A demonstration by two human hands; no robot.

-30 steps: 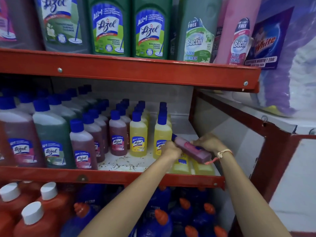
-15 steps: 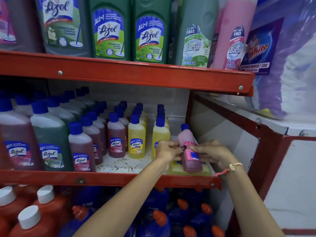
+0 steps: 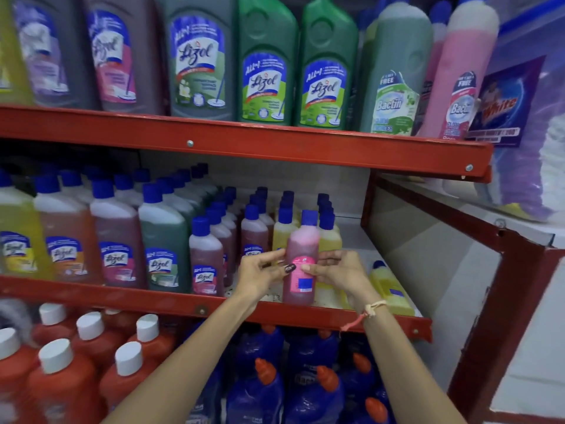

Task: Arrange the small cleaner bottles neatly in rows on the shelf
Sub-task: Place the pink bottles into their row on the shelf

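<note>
Now upright, pink bottle btwn both hands, shelf edge.

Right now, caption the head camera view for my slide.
Both hands, left hand and right hand, hold an upright pink cleaner bottle at the red shelf front.

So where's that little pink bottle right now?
The pink bottle is upright at the front of the middle shelf, right of centre, held between the left hand and right hand, before the yellow bottles.
</note>
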